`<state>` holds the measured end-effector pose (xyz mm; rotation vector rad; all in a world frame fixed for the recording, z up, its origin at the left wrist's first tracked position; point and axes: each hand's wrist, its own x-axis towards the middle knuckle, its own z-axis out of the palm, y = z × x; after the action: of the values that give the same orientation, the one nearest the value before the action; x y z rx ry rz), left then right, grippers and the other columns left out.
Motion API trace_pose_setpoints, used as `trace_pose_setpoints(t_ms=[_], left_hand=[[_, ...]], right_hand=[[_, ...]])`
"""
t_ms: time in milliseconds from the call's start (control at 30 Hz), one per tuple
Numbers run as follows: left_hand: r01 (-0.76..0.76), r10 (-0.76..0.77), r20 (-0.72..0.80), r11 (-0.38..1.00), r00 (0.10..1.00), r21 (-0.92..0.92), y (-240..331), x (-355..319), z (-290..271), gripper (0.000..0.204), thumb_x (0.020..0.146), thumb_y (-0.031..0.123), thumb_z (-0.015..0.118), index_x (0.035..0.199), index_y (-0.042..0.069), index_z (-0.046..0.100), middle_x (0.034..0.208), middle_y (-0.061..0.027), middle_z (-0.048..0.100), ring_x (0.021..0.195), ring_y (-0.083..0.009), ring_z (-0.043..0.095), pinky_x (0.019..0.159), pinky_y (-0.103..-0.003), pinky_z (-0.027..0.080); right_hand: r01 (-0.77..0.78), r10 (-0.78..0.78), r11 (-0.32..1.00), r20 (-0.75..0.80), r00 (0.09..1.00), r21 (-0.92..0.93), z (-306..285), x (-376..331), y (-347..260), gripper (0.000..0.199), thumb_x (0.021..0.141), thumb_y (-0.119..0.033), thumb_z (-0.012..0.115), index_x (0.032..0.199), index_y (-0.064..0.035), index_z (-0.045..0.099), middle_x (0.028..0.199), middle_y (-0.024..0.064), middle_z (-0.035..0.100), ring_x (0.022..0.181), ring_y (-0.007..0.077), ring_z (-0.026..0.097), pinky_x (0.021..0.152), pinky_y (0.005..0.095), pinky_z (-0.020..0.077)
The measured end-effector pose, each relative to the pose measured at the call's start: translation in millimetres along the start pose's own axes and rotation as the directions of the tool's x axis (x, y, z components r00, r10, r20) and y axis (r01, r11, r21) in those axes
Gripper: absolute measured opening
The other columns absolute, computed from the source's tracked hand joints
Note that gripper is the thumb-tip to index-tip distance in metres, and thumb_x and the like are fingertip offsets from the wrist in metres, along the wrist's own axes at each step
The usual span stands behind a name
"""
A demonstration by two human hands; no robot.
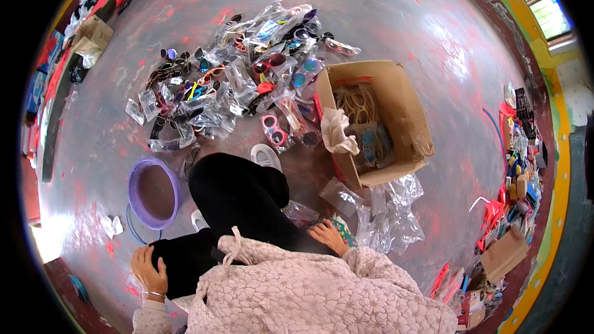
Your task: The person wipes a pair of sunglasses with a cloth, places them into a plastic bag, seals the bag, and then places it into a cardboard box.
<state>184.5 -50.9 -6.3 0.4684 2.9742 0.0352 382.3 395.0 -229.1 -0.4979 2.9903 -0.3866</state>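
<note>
My left hand (149,272) rests on my black-trousered left leg (179,260), thumb apart from the fingers, with nothing in it. On the other side, my right hand (330,237) lies by my right thigh with its fingers spread, next to a green patterned item (344,231) partly hidden by the hand. In front of my feet spreads a large heap of sunglasses (247,77), many in clear plastic sleeves. Pink-framed sunglasses (274,130) lie at its near edge. An open cardboard box (405,111) at the right holds bagged glasses (369,142) with yellow and blue parts.
A purple basin (132,195) stands at my left, near a crumpled white scrap (112,227). Empty clear plastic bags (396,210) lie beside the box. White crumpled material (337,133) hangs over the box's side. Mixed clutter (523,179) lines the right wall.
</note>
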Motion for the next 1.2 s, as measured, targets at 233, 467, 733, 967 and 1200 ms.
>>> trace_pose_setpoints(t_ms=[233,467,733,967,1200], left_hand=[[0.054,-0.054,0.052,0.999,0.997,0.000,11.3,16.3,-6.2,0.030,0.070,0.016,0.058,0.097,0.002,0.055,0.110,-0.0132,0.051,0.109,-0.0333,0.042,0.096,-0.045,0.029],[-0.011,0.007,-0.116,0.999,0.993,-0.032,22.1,20.6,-9.0,0.035,0.068,0.014,0.059,0.102,0.002,0.056,0.109,-0.0140,0.054,0.105,-0.0326,0.047,0.094,-0.044,0.032],[0.000,-0.002,-0.219,1.000,0.976,-0.009,16.7,5.8,-16.2,0.060,0.069,0.019,0.061,0.124,0.004,0.043,0.118,-0.0150,0.049,0.108,-0.0304,0.045,0.094,-0.043,0.032],[-0.041,0.042,-0.041,0.999,0.998,0.030,-5.5,-7.2,-15.3,0.053,0.069,0.020,0.061,0.119,0.006,0.050,0.108,-0.0133,0.055,0.104,-0.0300,0.047,0.092,-0.043,0.034],[-0.054,0.051,-0.064,0.998,0.997,-0.033,-8.0,13.1,-8.7,0.035,0.067,0.020,0.061,0.098,0.004,0.059,0.104,-0.0113,0.057,0.103,-0.0303,0.048,0.091,-0.044,0.034]], right_hand=[[-0.136,0.110,0.966,0.126,0.986,0.221,-39.2,14.4,-6.8,0.024,0.077,-0.018,0.051,0.100,-0.0096,0.054,0.097,0.0054,0.056,0.095,0.0210,0.051,0.093,0.0425,0.0314],[-0.018,0.021,0.996,-0.031,0.999,0.090,-3.0,2.7,-2.0,0.026,0.078,-0.015,0.050,0.103,-0.0128,0.055,0.097,0.0018,0.056,0.094,0.0184,0.051,0.094,0.0426,0.0311],[0.130,-0.261,0.797,-0.142,0.955,-0.590,18.9,8.5,-3.4,0.036,0.078,-0.017,0.046,0.112,-0.0085,0.054,0.111,0.0039,0.052,0.104,0.0152,0.048,0.099,0.0505,0.0258],[0.000,0.024,0.990,-0.172,0.985,0.142,89.2,-12.2,5.1,0.039,0.077,-0.022,0.046,0.111,-0.0056,0.053,0.106,0.0090,0.051,0.102,0.0225,0.047,0.096,0.0441,0.0303],[-0.051,0.073,0.942,-0.053,0.996,0.332,130.6,-48.0,10.0,0.040,0.074,-0.018,0.050,0.112,-0.0054,0.053,0.109,0.0100,0.049,0.100,0.0272,0.045,0.090,0.0355,0.0364]])
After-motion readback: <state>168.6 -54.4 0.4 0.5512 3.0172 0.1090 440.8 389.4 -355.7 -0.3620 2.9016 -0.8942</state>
